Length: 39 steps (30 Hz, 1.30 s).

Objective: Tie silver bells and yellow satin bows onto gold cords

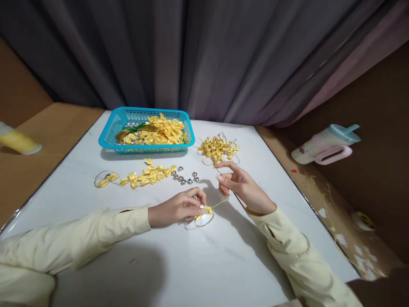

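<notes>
Left hand: here the left hand (179, 209) is low over the table, fingers closed in a pinch on one yellow bow (208, 210), glossy and ribbon-like.
Right hand: up and across goes the right hand (244, 187), loosely curled, thumb and fingertips nipping a thin gold cord (220, 203), which runs taut down to that bow.
Bow in work: just above the white tabletop (128, 268), near the middle, with one round, wiry loop (204, 225) hanging at its front edge.
Silver hearts: smooth, shiny, puffed little shapes (189, 181), about ten of them, scattered beyond the left hand.
Loose bows: satiny folded ribbon (153, 175), roughly a dozen, overlapping too much for an exact count.
Looped piece: one at far left (108, 180), yellow bow on a thin ring.
Looped pile: a tangle of bows and springy gold loops (219, 149) beyond the right hand, too heaped to count.
Basket: one, blue plastic, rectangular, lattice-walled (146, 148), heaped with bows, silver pieces and one gold-green cord bundle (137, 131).
Table edges: one tumbler (319, 145) with a pink handle at right, one yellow cylinder (21, 140) at left, both on brown board.
Backdrop: dark pleated curtain (204, 55), soft folds all across.
</notes>
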Tool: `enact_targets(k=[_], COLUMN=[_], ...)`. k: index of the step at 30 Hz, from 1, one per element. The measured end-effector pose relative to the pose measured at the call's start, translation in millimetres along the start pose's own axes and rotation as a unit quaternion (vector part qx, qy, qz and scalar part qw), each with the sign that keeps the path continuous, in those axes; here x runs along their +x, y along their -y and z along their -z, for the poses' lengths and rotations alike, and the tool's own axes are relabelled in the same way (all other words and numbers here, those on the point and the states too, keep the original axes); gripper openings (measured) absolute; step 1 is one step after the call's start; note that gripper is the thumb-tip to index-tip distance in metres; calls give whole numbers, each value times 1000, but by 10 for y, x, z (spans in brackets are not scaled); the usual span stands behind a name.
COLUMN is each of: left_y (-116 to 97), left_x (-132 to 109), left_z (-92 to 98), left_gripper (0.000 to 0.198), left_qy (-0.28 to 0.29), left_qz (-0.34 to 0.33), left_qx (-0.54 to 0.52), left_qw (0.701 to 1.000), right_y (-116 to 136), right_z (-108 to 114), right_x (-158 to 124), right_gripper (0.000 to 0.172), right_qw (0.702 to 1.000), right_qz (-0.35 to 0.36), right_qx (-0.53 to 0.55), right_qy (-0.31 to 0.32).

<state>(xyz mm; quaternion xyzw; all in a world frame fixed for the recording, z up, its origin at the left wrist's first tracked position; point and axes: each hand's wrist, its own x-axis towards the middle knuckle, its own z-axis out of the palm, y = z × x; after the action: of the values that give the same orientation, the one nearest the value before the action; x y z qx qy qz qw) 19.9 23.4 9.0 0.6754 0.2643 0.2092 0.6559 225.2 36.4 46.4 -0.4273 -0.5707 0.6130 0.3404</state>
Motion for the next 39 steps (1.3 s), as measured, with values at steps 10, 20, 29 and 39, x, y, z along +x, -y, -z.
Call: enact_targets(k=[10,20,29,39], left_y=[62,48,86,153], left_x=[58,62,78,113], left_z=[16,17,31,69], left_gripper=[19,20,31,39], left_qy=[-24,23,-9,-26], left_qz=[100,88,101,86], left_qx=[-285,-253,-269,-360], left_qw=[953,963,958,928], right_y=[70,5,266,-90], right_z=[-2,-65,283,193], right_x=[189,347,459,-480], right_gripper=[28,30,21,19], right_qw=[999,997,838,670], right_qz=[12,25,173,-169], right_qx=[-46,-69,-512,-720], right_qy=[6,31,-82,-65])
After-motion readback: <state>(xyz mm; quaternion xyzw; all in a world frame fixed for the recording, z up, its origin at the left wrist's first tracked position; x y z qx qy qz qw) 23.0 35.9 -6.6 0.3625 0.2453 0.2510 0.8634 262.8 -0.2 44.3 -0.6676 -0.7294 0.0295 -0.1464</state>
